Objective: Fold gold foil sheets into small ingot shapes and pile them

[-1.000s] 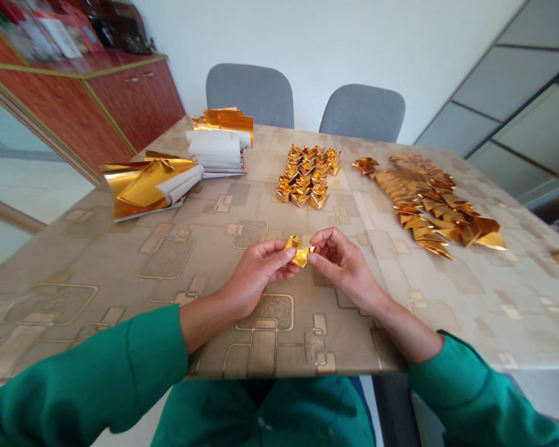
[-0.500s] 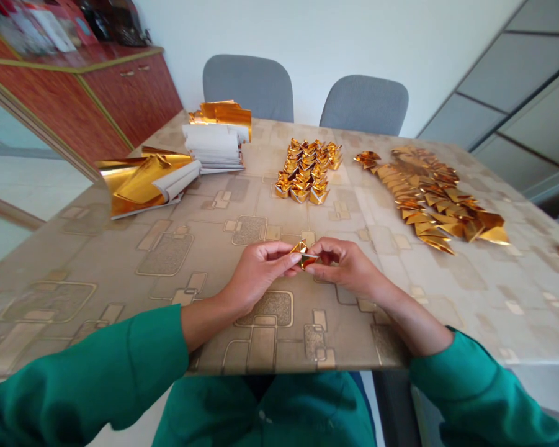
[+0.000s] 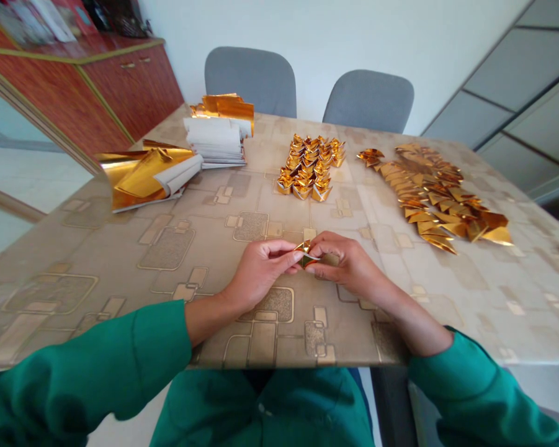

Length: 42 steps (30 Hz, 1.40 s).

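Left hand (image 3: pixel 260 274) and right hand (image 3: pixel 351 267) pinch foil piece (image 3: pixel 304 254) between fingers (image 3: pixel 286 256); foil ingots (image 3: pixel 306 169) stand rowed, folded triangles (image 3: pixel 432 198) lie heaped, sheets (image 3: pixel 216 143) remain stacked.

Your left hand (image 3: pixel 260 274) and right hand (image 3: pixel 348 267) pinch a small folded gold-foil piece (image 3: pixel 306 253) over the patterned tabletop (image 3: pixel 97 248); folded gold ingots (image 3: pixel 304 169) sit ahead, foil triangles (image 3: pixel 432 198) right.

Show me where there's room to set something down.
Room lies on the patterned tabletop left of your left hand, below the foil sheets, and right of your right hand, below the gold folds. The far side is crowded: gold paper ingots, paper stack, gold folds.
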Tool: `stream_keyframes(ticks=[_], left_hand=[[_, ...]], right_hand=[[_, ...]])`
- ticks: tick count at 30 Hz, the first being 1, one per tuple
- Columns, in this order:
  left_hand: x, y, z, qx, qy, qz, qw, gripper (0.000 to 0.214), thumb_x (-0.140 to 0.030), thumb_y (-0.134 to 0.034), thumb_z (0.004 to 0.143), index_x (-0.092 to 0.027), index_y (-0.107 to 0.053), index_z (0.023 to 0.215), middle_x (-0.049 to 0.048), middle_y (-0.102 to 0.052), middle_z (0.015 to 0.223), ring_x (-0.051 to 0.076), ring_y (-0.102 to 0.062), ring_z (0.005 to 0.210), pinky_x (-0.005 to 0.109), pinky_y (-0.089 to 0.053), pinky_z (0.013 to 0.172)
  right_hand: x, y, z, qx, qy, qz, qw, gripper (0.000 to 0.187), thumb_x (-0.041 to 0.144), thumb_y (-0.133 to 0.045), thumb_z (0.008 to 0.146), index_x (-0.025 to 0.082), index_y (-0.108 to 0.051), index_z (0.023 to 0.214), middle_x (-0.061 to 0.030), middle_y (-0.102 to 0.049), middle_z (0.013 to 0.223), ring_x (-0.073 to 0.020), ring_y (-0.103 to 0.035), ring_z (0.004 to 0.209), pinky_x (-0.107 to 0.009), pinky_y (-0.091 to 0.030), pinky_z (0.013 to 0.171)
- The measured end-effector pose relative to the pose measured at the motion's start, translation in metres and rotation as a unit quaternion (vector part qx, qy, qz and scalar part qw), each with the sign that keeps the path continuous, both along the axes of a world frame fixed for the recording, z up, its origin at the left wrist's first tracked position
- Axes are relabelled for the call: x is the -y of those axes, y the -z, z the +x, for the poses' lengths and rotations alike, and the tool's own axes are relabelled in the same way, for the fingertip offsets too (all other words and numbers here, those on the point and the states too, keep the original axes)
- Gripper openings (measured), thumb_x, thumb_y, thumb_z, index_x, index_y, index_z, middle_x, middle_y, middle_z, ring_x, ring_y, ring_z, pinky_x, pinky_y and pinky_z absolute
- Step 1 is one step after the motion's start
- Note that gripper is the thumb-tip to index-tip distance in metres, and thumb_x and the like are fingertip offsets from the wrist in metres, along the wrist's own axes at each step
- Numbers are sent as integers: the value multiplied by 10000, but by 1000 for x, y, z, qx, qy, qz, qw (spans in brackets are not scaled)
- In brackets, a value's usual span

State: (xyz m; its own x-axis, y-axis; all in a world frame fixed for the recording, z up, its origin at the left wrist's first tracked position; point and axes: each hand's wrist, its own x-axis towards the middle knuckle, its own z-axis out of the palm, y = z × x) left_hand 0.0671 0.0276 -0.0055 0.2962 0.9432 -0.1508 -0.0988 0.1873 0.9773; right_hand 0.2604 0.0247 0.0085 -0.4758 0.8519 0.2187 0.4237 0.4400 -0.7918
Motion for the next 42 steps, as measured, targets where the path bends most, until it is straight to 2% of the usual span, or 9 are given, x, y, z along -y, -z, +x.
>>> stream_keyframes(ticks=[3,8,14,21,23,26,31,38,42], left_hand=[[-1,-1,-1,9,-4,-12,1000,160,-301,-768,741,-152,-756,797,37,-713,736,130,-642,670,242,-531,645],[-2,-1,-2,20,9,-17,1000,208,-327,-780,732,-146,-757,832,43,-716,748,129,-638,664,245,-526,645],[-4,-1,-4,44,17,-56,997,220,-343,-762,766,-147,-734,863,55,-727,758,134,-670,684,236,-527,640],[-5,1,-4,29,40,-31,998,203,-317,-780,742,-139,-740,830,54,-726,772,132,-664,679,242,-528,655],[-5,0,-4,27,43,-28,998,207,-326,-781,739,-142,-743,827,53,-726,766,135,-665,681,243,-526,654],[-4,-2,-4,27,43,-31,998,216,-336,-772,746,-145,-749,844,57,-730,771,143,-672,691,248,-526,653],[-3,-3,-5,48,45,-44,997,229,-347,-748,774,-142,-747,877,61,-736,784,154,-690,722,251,-533,673],[-4,-2,-5,49,67,-30,996,221,-358,-744,780,-153,-747,864,65,-740,799,171,-705,746,266,-538,693],[-4,-1,-4,32,74,-6,997,213,-338,-741,785,-152,-750,888,66,-742,807,174,-704,757,267,-540,701]], right_hand=[[-1,2,1,-15,-16,9,1000,67,190,-693,846,228,-714,896,-34,-690,977,-167,-626,915,-327,-476,828],[-3,2,-1,12,-21,17,1000,79,238,-641,895,212,-690,839,-47,-685,919,-186,-617,880,-347,-474,808],[-4,0,-1,1,-41,29,999,122,275,-567,948,197,-635,883,-64,-652,980,-192,-594,919,-345,-463,823],[2,-2,-8,49,-1,24,998,83,205,-580,910,185,-607,833,-34,-616,824,-161,-558,773,-301,-433,713],[4,-1,-9,36,25,6,999,28,194,-605,880,186,-596,854,-23,-614,816,-148,-549,741,-285,-428,682],[5,2,-8,-18,51,-35,998,70,220,-629,861,188,-576,895,-8,-614,806,-131,-533,699,-262,-416,632],[3,6,-4,-84,36,-79,993,114,291,-599,896,181,-587,868,1,-606,770,-120,-513,668,-254,-402,607],[5,2,-7,-81,29,-52,995,28,206,-589,884,191,-606,901,-3,-622,823,-126,-532,714,-259,-405,639],[6,2,-9,-96,28,-59,993,52,177,-577,886,194,-603,927,-11,-631,865,-130,-559,756,-262,-423,665]])
